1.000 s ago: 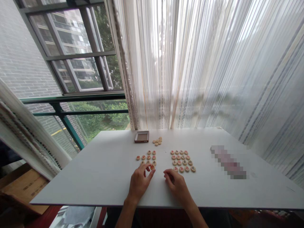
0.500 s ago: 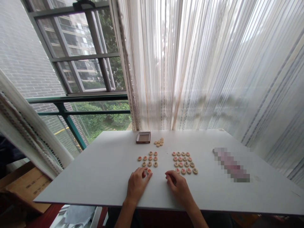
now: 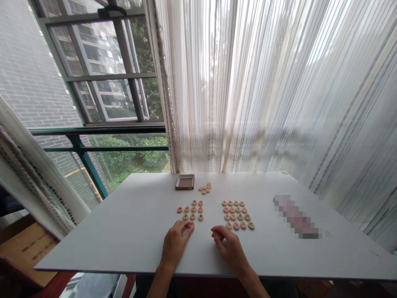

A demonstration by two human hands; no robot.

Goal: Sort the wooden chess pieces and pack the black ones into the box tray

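My left hand [image 3: 175, 244] rests on the white table, thumb and forefinger closed around a round wooden piece with a red character [image 3: 191, 225]. Just beyond it lie several more wooden pieces in short rows [image 3: 192, 217], some marked red and some black. My right hand [image 3: 228, 248] is closed near the table, with its fingertips curled together; whether something small is between them cannot be made out. Past the right hand, several marked pieces stand in a four-by-row grid [image 3: 238, 210].
A small open box [image 3: 185, 182] sits at the back of the table [image 3: 124, 236], beside a cluster of blank-looking pieces [image 3: 204, 189]. A blurred-out long object [image 3: 297, 217] lies at the right. Curtains hang behind; a cardboard box [image 3: 27, 248] is at the lower left.
The view has shifted slightly, so the table items appear a little to the left. My left hand keeps its hold on the red piece; both hands look nearly unchanged.
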